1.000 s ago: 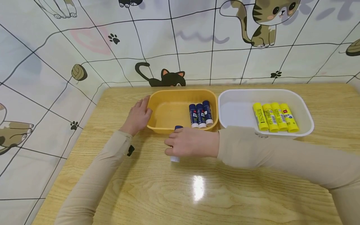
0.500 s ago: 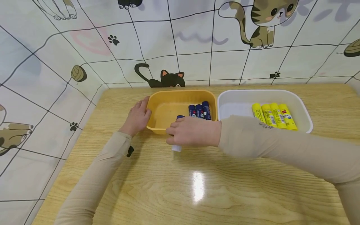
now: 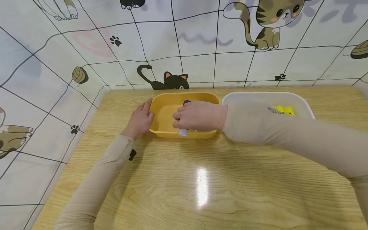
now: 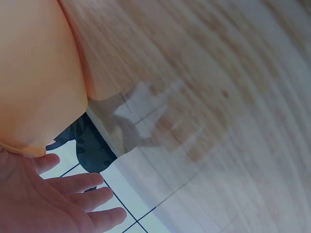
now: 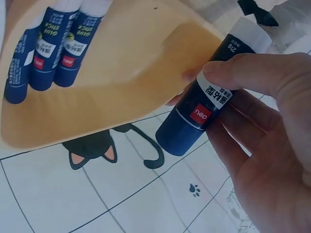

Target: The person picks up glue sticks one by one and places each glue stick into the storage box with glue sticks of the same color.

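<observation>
My right hand pinches a dark blue glue stick with a white end, over the yellow-orange plastic basin. The stick tilts in the right wrist view, thumb on its label, fingers behind. Inside the basin, three matching glue sticks lie side by side; in the head view my right hand hides them. My left hand rests at the basin's left end. Its fingers are extended in the left wrist view, with the thumb by the rim.
To the basin's right stands a white plastic basin, partly covered by the right sleeve. Yellow sticks show inside it. Both basins stand on the wooden table, near a cat-patterned wall at the back.
My right hand has carried the glue stick away from me, from the table in front of the yellow-orange basin to over it. The left hand has stayed at the basin's end.
</observation>
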Demonstrator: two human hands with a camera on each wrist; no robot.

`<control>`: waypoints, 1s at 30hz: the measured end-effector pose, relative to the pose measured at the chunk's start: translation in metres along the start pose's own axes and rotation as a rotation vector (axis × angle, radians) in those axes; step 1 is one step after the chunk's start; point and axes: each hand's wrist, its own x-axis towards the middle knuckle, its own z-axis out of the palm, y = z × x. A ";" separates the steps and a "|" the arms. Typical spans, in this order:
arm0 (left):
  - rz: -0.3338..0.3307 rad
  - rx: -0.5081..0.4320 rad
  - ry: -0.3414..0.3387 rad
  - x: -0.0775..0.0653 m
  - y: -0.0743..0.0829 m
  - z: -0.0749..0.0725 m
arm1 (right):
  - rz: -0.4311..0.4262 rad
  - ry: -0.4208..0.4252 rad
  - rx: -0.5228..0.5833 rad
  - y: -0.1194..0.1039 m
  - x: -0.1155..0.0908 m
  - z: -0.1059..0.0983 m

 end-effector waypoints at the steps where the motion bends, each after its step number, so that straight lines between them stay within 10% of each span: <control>1: -0.001 0.001 0.000 0.000 0.000 0.000 | 0.005 -0.001 0.008 0.002 0.000 0.001; 13: 0.000 0.001 -0.004 -0.002 -0.002 0.000 | 0.035 0.077 0.048 0.023 0.005 0.012; 30: -0.003 0.003 0.009 0.000 -0.001 0.001 | 0.001 -0.125 0.006 0.029 0.029 0.054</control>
